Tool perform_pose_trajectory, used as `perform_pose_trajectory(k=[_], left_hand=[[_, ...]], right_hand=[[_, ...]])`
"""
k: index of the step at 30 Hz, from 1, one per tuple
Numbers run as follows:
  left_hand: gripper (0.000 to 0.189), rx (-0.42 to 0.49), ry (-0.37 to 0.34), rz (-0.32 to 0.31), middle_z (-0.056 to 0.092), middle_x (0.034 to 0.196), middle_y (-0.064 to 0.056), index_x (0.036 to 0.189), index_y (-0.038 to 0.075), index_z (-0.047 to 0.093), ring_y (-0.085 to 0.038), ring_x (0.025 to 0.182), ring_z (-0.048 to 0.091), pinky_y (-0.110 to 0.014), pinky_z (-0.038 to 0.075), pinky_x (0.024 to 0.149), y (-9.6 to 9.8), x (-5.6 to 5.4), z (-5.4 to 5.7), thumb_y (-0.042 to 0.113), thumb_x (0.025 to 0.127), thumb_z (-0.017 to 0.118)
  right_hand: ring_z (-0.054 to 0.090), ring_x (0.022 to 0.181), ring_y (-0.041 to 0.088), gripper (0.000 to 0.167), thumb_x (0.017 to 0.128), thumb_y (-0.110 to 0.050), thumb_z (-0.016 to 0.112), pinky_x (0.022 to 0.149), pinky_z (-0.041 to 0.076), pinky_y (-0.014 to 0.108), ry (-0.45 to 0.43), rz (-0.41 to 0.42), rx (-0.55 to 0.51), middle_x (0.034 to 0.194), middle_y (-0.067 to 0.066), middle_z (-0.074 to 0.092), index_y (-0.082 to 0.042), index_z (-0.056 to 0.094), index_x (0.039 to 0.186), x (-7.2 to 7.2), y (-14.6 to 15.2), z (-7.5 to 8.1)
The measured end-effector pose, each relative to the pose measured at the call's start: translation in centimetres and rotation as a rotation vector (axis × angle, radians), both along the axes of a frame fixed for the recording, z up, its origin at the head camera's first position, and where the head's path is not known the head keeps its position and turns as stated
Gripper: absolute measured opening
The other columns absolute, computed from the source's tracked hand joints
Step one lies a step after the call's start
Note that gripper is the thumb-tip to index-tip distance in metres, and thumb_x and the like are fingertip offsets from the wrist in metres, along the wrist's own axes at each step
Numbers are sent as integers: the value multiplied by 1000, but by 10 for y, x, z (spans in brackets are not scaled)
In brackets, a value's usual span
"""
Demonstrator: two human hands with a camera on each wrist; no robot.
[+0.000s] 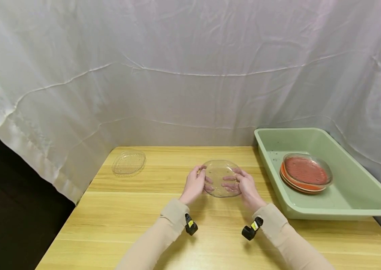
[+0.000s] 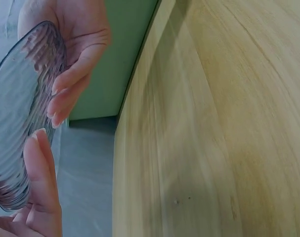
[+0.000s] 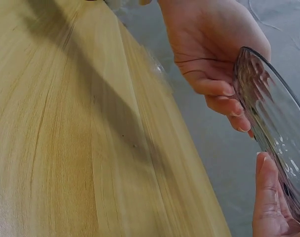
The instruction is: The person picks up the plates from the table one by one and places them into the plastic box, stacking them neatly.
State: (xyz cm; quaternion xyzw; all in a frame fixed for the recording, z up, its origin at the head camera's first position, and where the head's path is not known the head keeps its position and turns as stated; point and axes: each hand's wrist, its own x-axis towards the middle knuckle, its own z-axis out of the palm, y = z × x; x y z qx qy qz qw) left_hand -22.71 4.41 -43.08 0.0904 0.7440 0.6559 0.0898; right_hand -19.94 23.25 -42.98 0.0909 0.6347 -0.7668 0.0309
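Observation:
Between my two hands is a clear glass plate [image 1: 221, 168] with a rippled, ridged side, tilted above the table. My left hand [image 1: 194, 185] grips its left edge, thumb at the rim and fingers behind, visible through the glass. On the opposite edge my right hand [image 1: 247, 187] holds it the same way. The left wrist view shows the plate [image 2: 16, 103] edge-on, with the right hand [image 2: 73, 54] at the top and the left hand [image 2: 41, 187] below. From the right wrist, the left hand [image 3: 214, 54] appears above the plate [image 3: 273, 113].
Another clear plate [image 1: 129, 163] lies at the table's back left. To the right stands a green basin [image 1: 355, 183] holding a stack of orange-red plates [image 1: 306, 170] topped by a clear dish. A pale curtain [image 1: 190, 101] hangs behind the wooden table [image 1: 116, 225].

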Motion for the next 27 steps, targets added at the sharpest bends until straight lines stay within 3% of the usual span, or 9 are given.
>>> perform_pose_trajectory(k=[10, 15, 21, 24, 27], left_hand=[[42, -47, 58, 34, 73, 92, -16, 135, 9, 56, -12, 55, 63, -45, 63, 63, -6, -3, -1, 33, 110, 34], [40, -32, 96, 59, 70, 90, -16, 131, 7, 59, -11, 59, 62, -49, 64, 69, -7, -8, -2, 32, 111, 35], [41, 27, 89, 80, 66, 96, -17, 132, 1, 58, -14, 71, 65, -30, 64, 64, -9, -11, 0, 29, 111, 35], [43, 23, 91, 81, 67, 98, -19, 133, -1, 57, -23, 80, 68, -34, 65, 70, -9, -11, 2, 29, 111, 35], [41, 13, 105, 85, 68, 98, -18, 131, 0, 59, -32, 87, 71, -46, 64, 80, -6, -13, 0, 27, 111, 35]], right_hand=[[76, 74, 13, 33, 109, -10, 26, 66, 62, 22, -18, 4, -25, 91, 0, 74, -1, 34, 139, 5, 4, 7], [76, 74, 13, 31, 108, -7, 24, 67, 62, 22, -18, 3, -46, 90, 0, 74, -2, 36, 136, 6, 6, 12], [76, 75, 13, 33, 107, -5, 24, 67, 62, 22, -29, -10, -43, 91, 0, 73, 0, 33, 138, 8, 9, 19], [76, 76, 14, 32, 107, -4, 23, 66, 62, 22, -36, -21, -41, 91, 1, 72, -1, 33, 137, 10, 11, 25], [76, 75, 15, 28, 107, -5, 24, 65, 62, 23, -41, -32, -55, 90, 2, 72, -5, 36, 132, 12, 11, 33]])
